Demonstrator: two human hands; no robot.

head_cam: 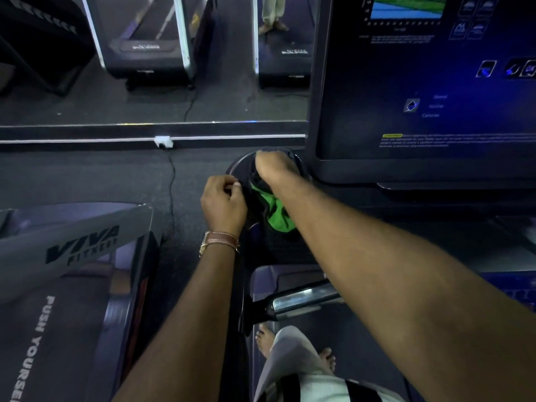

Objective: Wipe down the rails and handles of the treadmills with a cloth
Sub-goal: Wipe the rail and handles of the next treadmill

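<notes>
Right hand (275, 166) presses down on a dark rounded console corner (237, 166) of the treadmill, fingers closed over a green-and-black cloth (274, 211) — the cloth trails back beneath the forearm. Left hand (223, 203) — watch (213, 242) at the wrist — is curled shut, pinching the cloth's dark edge just beside it. Console screen (435, 82) is lit.

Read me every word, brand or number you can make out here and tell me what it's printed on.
"VIVA FITNESS": grey side panel of the neighbouring treadmill.
"PUSH YOURSE", cut off by the frame: that treadmill's belt.
"Speed", "Calories", "OK": faint on the console screen.
Yellow warning label and its fine print, graph numbers, lettering on the mirrored treadmills: too blurred.
</notes>
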